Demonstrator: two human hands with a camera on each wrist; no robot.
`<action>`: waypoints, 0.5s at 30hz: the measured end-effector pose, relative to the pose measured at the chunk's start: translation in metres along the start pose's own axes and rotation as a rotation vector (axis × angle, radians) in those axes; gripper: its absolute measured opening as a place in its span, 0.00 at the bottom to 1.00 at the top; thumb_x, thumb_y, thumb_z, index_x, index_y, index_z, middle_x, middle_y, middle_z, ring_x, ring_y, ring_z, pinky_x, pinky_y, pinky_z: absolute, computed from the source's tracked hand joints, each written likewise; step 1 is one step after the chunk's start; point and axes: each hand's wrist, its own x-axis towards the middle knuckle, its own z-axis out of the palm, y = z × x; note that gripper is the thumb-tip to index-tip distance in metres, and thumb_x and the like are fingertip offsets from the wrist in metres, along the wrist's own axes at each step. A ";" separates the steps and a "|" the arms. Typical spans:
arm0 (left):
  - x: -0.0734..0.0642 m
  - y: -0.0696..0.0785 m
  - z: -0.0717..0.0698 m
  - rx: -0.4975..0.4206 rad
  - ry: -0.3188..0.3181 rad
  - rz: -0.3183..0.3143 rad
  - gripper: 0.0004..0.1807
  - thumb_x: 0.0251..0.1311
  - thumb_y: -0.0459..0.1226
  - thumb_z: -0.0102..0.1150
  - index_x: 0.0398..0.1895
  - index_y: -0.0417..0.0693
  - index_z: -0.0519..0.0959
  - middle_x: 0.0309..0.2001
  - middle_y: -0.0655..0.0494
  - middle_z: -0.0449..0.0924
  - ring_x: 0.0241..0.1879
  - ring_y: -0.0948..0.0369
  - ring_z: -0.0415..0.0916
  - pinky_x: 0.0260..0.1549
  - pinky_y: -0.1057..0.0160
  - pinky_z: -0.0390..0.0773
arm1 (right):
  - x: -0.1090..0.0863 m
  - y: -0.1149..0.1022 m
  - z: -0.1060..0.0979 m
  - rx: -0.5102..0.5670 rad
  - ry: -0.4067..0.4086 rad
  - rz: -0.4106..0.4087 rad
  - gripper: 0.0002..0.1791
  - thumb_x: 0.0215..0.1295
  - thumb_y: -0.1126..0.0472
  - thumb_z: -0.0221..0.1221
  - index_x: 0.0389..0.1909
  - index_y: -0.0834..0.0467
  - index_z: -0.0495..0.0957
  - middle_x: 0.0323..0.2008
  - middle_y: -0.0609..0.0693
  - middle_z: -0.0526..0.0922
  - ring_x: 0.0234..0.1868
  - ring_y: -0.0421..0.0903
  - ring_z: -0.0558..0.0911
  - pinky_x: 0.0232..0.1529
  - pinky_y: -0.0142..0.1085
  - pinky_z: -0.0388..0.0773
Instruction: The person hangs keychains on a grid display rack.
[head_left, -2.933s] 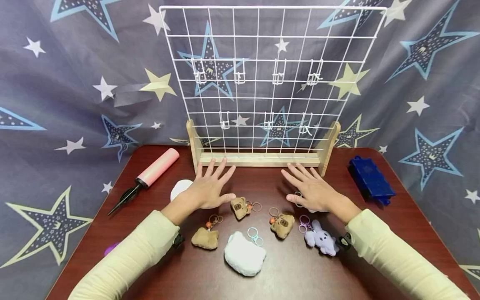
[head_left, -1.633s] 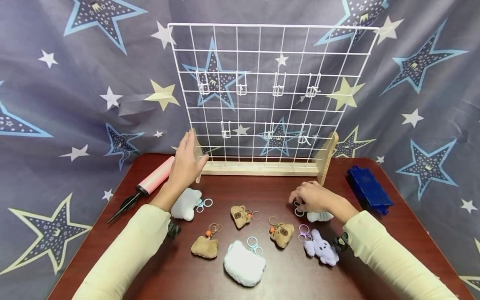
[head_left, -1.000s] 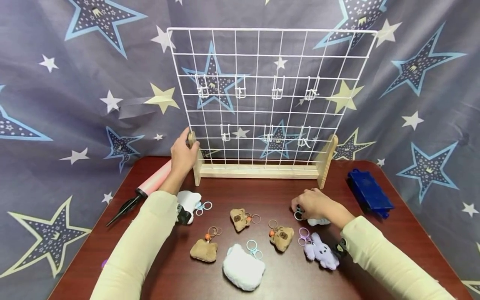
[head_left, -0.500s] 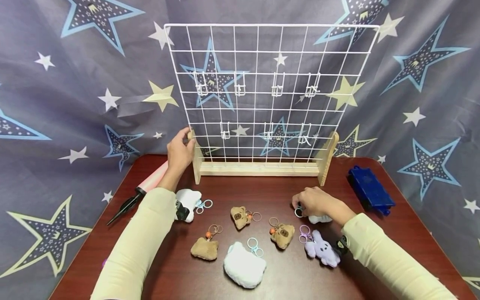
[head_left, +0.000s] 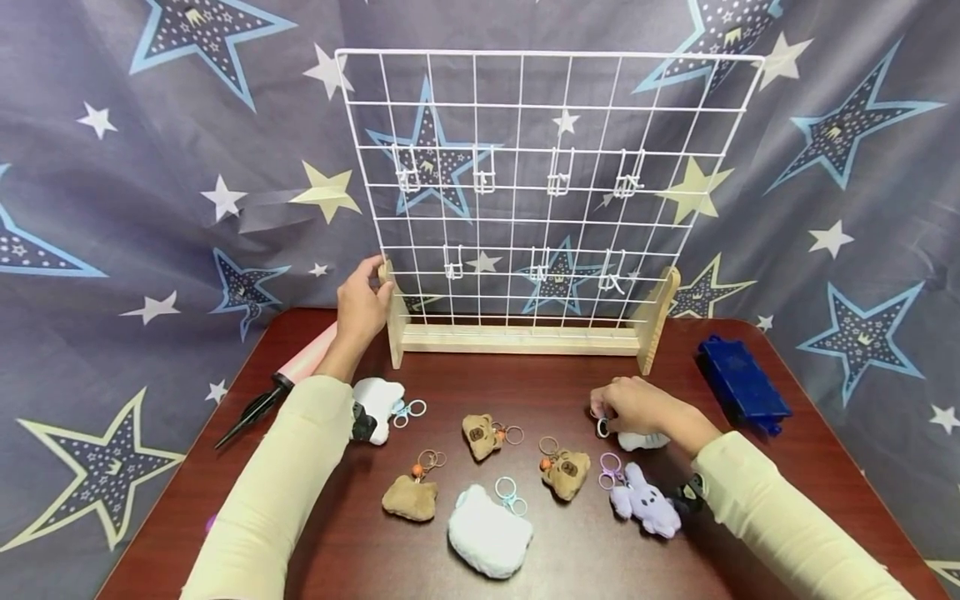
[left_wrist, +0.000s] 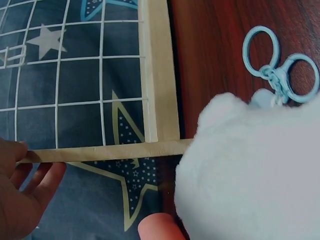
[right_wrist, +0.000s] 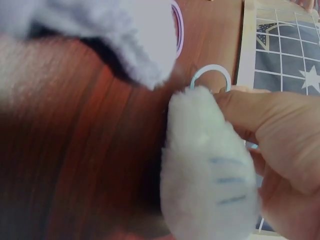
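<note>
My left hand point(head_left: 362, 302) grips the top of the wooden left post point(head_left: 394, 333) of a white wire grid rack point(head_left: 516, 221); in the left wrist view the thumb and fingers point(left_wrist: 50, 182) lie on either side of that post. On the table's right side, my right hand point(head_left: 633, 406) pinches a white plush keychain point(head_left: 643, 440) near its pale ring point(head_left: 602, 427). The right wrist view shows this plush point(right_wrist: 205, 175) with blue stripes beside the thumb; some fingertips are hidden. Just in front of that hand lies a lavender plush keychain point(head_left: 647, 502).
Brown plush keychains point(head_left: 410, 498) and a white plush keychain point(head_left: 490, 533) lie in the middle. Another white plush point(head_left: 377, 407) is beside the left forearm. A pink pump point(head_left: 309, 354) lies at left, a blue tray point(head_left: 742, 379) at right. Several white hooks point(head_left: 558, 179) hang on the grid.
Both hands were spread flat above the table at first. My left hand moved to the rack's left post and gripped it. My right hand's fingers curled onto the white plush keychain.
</note>
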 end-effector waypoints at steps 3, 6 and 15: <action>0.000 0.000 0.001 0.000 0.003 0.004 0.24 0.63 0.30 0.62 0.64 0.46 0.78 0.51 0.40 0.86 0.47 0.45 0.86 0.54 0.48 0.82 | -0.003 0.003 -0.001 0.018 0.008 -0.022 0.16 0.47 0.66 0.71 0.24 0.45 0.74 0.23 0.35 0.75 0.29 0.35 0.72 0.32 0.32 0.66; -0.001 0.000 0.001 0.001 0.007 0.008 0.24 0.63 0.30 0.62 0.64 0.45 0.78 0.51 0.40 0.86 0.46 0.45 0.86 0.53 0.48 0.82 | -0.006 0.006 -0.002 0.044 0.022 -0.053 0.16 0.48 0.68 0.70 0.24 0.45 0.74 0.24 0.34 0.76 0.30 0.34 0.72 0.34 0.31 0.68; -0.001 -0.001 0.002 0.015 0.014 0.009 0.24 0.63 0.29 0.61 0.64 0.45 0.77 0.52 0.41 0.85 0.45 0.44 0.86 0.52 0.47 0.82 | -0.011 0.009 -0.013 0.177 0.092 -0.081 0.15 0.50 0.69 0.67 0.23 0.46 0.75 0.22 0.33 0.75 0.26 0.31 0.71 0.31 0.27 0.70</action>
